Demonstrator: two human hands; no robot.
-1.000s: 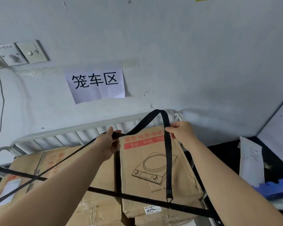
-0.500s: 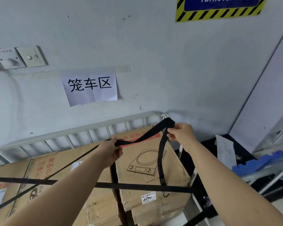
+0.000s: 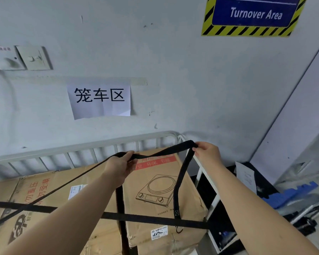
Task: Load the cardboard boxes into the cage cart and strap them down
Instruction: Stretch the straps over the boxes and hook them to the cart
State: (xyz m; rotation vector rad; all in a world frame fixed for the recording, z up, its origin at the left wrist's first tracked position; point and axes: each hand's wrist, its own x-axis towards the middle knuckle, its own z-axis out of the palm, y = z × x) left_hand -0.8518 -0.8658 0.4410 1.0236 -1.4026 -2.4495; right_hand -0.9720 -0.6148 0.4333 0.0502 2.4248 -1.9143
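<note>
Left hand (image 3: pixel 121 167): fingers curled round black strap (image 3: pixel 166 152). Right hand (image 3: pixel 207 153): pinches the strap's fold; hooked end hangs over a box (image 3: pixel 155 192) with a cooker drawing. The strap spans both hands, above the boxes in the cart (image 3: pixel 99 144). Wall paper (image 3: pixel 99 100): "笼车区". Sign (image 3: pixel 254 13): "Turnover Area".

Both bare forearms stretched out, left coming in from 7 o'clock, right from 5 o'clock, both reaching toward 12. Fingers of left hand (image 3: pixel 121 167) curled around flat black woven strap (image 3: pixel 183 172). At its 2 o'clock, right hand (image 3: pixel 208 153) pinches same strap at the bend, thumb against fingers.
</note>
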